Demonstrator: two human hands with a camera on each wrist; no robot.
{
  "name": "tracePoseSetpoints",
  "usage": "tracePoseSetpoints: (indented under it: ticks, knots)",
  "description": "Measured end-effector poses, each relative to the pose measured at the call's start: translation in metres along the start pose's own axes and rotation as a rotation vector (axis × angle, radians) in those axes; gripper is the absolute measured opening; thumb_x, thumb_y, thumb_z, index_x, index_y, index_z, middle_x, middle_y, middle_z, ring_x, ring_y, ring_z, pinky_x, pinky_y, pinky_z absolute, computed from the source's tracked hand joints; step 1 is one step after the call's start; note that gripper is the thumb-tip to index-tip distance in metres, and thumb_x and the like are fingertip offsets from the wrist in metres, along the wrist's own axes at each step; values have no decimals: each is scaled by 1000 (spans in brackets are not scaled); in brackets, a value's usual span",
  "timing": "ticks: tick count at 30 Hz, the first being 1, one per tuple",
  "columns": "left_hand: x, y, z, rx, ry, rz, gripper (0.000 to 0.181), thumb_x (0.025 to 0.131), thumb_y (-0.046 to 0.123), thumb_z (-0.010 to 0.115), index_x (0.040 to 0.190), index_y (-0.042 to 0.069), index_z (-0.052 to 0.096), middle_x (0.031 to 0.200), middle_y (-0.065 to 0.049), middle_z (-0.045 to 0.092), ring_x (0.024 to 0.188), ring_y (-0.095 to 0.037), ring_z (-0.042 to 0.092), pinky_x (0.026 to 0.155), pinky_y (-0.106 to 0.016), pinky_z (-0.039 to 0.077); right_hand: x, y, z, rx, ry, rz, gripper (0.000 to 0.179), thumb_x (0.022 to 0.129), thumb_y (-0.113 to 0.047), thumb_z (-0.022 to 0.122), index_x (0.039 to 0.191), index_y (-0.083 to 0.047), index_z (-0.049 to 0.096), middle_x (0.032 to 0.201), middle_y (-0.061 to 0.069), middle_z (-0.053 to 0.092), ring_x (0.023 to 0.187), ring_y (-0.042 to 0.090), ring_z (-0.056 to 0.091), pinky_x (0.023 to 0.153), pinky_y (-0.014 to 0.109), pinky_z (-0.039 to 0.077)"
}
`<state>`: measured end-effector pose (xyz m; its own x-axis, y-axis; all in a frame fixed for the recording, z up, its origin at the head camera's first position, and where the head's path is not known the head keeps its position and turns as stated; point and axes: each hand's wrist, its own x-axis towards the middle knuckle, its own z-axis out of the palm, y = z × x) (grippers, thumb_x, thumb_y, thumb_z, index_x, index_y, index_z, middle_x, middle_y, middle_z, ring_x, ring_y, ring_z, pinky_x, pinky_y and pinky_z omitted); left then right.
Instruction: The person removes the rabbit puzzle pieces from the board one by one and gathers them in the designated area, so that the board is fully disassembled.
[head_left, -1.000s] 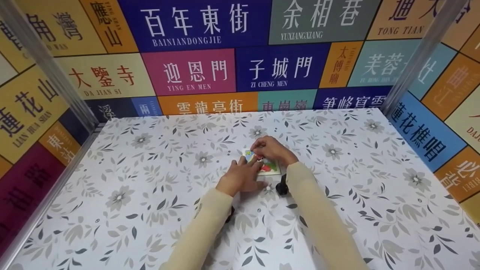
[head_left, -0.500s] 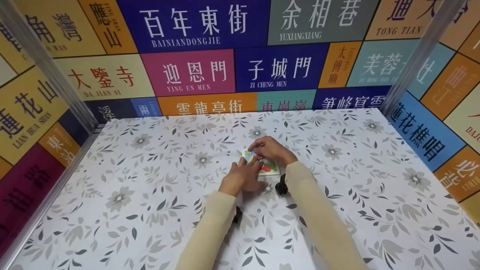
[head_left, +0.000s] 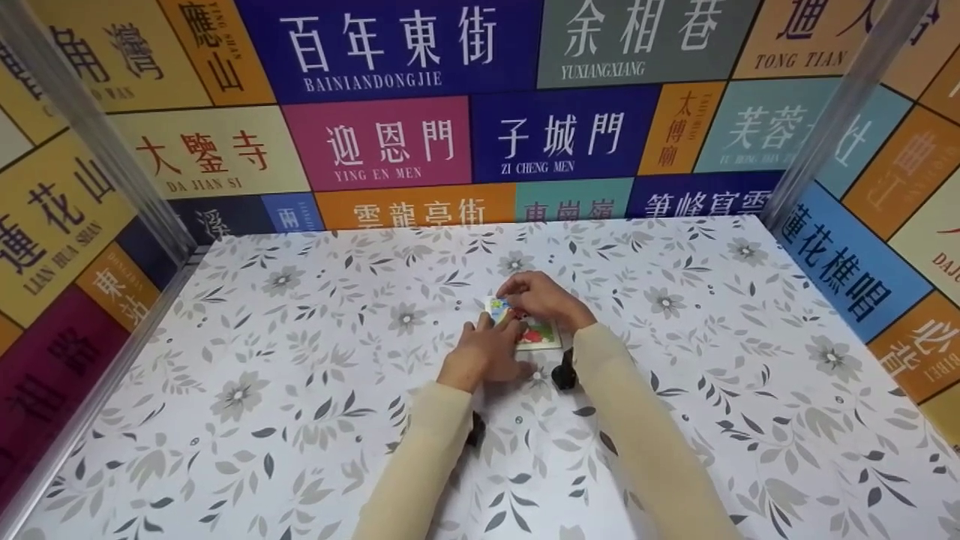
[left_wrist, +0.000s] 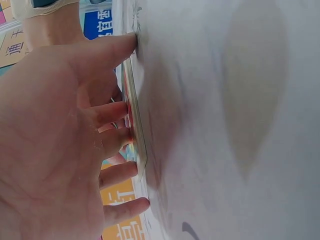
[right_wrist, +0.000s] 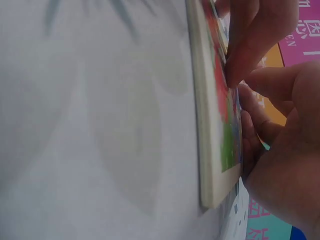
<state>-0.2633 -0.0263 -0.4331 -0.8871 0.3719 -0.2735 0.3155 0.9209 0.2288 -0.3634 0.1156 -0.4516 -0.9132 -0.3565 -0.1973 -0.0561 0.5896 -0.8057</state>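
A small picture board [head_left: 541, 339], coloured red, green and blue inside a pale rim, lies flat on the table. My left hand [head_left: 481, 354] has its fingers spread over the board's near left side. In the left wrist view, its middle fingertips touch the board [left_wrist: 140, 132], while the thumb and little finger reach the tabletop. My right hand [head_left: 546, 298] bends over the far part of the board, its index fingertip by the far left corner. The right wrist view shows the right thumb [right_wrist: 272, 82] low over the picture; whether anything is pinched there is hidden.
The tabletop [head_left: 300, 442] has a white cover with grey leaves and flowers. Panels [head_left: 375, 142] with large Chinese lettering wall in the back and sides. Clear posts [head_left: 840, 112] stand at the back corners. A small black device [head_left: 564, 369] sits at the right wrist.
My left hand and forearm have shifted slightly right. The right fingertips have edged a little left along the board's far side. The board stays in about the same place.
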Motion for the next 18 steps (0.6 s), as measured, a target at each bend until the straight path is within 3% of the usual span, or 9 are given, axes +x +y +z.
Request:
tracePoseSetpoints:
  ticks: [8, 15, 18]
  knots:
    - [-1, -2, 2, -49, 8, -7, 77, 92, 53, 62, 156, 21, 35, 169, 2, 22, 155, -35, 17, 125, -55, 18, -1, 1, 5, 73, 26, -101, 19, 97, -13, 66, 114, -7, 72, 105, 12, 70, 79, 15, 64, 76, 28, 52]
    - [0, -3, 4, -96, 46, -9, 76, 90, 51, 66, 154, 23, 39, 167, 4, 27, 150, -31, 26, 123, -51, 23, -7, -3, -10, 46, 84, -129, 18, 99, -10, 62, 114, -3, 69, 116, 15, 68, 105, 23, 63, 94, 36, 53]
    - [0, -4, 5, -112, 52, -16, 73, 90, 51, 66, 153, 25, 41, 167, 5, 27, 150, -31, 26, 123, -51, 23, -9, -1, -26, 9, 94, -120, 18, 99, -11, 62, 114, -3, 69, 118, 16, 68, 105, 23, 63, 93, 38, 53]
